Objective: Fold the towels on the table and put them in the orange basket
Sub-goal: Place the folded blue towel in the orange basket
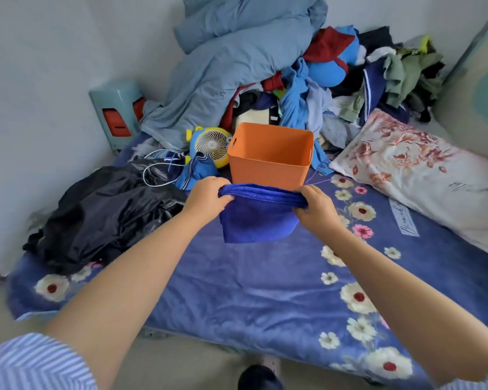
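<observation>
Left to right. Heap of black clothes point(107, 215) at the bed's left edge, white cable point(155, 175) looped just beyond, small yellow fan point(212, 144) just beside the basket's left wall.

Left hand point(206, 199) curled round the left end of the folded blue towel point(258, 218), fingers closed tight on the bunched top edge. Towel held up clear of the floral blanket point(237, 291), lower half hanging free, directly in front of the orange basket point(271, 153) and below its rim. Basket apparently empty. Right hand point(316, 205) gripping the other end the same way, fingers wrapped shut on the cloth.

Likely trouble:
- Hanging half unfolding during the lift.
- Lower hem snagging the near rim and tipping the light basket back.
- Left elbow or cloth catching the cable or fan.

Floral pillow point(423, 175) well off to the right, out of the way.
</observation>
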Available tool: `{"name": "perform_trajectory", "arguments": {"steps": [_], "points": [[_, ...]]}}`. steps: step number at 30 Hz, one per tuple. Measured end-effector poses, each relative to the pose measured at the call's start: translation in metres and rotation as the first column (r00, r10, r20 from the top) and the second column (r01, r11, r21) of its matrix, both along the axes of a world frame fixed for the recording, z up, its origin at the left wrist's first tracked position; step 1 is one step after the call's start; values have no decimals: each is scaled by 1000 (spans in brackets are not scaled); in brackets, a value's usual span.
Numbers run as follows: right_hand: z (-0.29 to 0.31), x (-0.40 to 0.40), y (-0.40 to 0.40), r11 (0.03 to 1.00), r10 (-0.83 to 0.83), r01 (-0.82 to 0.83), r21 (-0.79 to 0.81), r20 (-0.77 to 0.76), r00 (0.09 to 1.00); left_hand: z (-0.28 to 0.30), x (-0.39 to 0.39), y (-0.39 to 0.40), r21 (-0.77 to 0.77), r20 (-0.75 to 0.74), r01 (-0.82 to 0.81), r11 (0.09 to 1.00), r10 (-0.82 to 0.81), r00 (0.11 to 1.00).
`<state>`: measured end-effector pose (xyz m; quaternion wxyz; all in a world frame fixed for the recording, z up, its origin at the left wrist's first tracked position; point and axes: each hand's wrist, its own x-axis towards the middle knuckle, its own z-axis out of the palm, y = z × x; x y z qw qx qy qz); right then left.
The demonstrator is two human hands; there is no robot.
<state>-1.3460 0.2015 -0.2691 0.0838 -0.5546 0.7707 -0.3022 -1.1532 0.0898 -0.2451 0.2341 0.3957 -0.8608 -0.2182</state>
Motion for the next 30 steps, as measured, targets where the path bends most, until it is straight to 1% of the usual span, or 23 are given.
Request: {"name": "perform_trajectory", "arguments": {"steps": [2, 5, 7, 9, 10, 11, 12, 15, 18, 21, 23, 25, 27, 29, 30], "points": [[2, -17, -31, 1000, 4, -4, -2, -8, 1000, -1, -16, -31, -22, -11, -14, 1000, 13, 1000], [7, -47, -74, 999, 11, -11, -42, -14, 1000, -2, -47, -78, -12, -38, -21, 1000, 21, 999], [8, -76, -112, 998, 10, -10, -58, -16, 1000, -4, -75, -119, 28, -63, -17, 999, 19, 998], [7, -96, -139, 999, 19, -19, -42, -15, 1000, -5, -95, -147, 107, -98, -23, 994, 33, 995], [7, -116, -168, 999, 16, -17, -42, -18, 1000, -4, -115, -177, 140, -108, -36, 989, 52, 993], [7, -120, -175, 999, 20, -20, -40, -20, 1000, -4, -120, -183, 170, -113, -46, 984, 66, 991], [7, -126, -186, 999, 16, -17, -38, -27, 1000, -5, -126, -193, 182, -124, -57, 982, 80, 989], [5, -164, -250, 998, 2, -2, -60, -11, 1000, -8, -166, -258, 225, -123, -88, 970, 118, 985], [2, -189, -298, 997, -2, 2, -77, -4, 1000, -9, -193, -305, 247, -139, -92, 965, 129, 982], [-5, -210, -345, 992, -25, 27, -123, 15, 1000, -16, -222, -355, 230, -135, -106, 967, 140, 981], [-14, -222, -372, 992, -20, 24, -122, 32, 999, -25, -236, -384, 220, -133, -109, 970, 140, 981], [-29, -235, -400, 994, -13, 20, -106, 64, 998, -39, -250, -414, 211, -118, -116, 971, 143, 983], [-43, -246, -422, 996, 2, 10, -87, 134, 991, -56, -260, -438, 226, -99, -103, 969, 128, 987], [-75, -258, -452, 999, -33, 41, -25, 249, 968, -89, -274, -468, 288, -59, -90, 954, 111, 992], [-84, -261, -459, 999, -35, 35, 5, 281, 959, -99, -276, -475, 326, -39, -90, 941, 109, 993]]}}
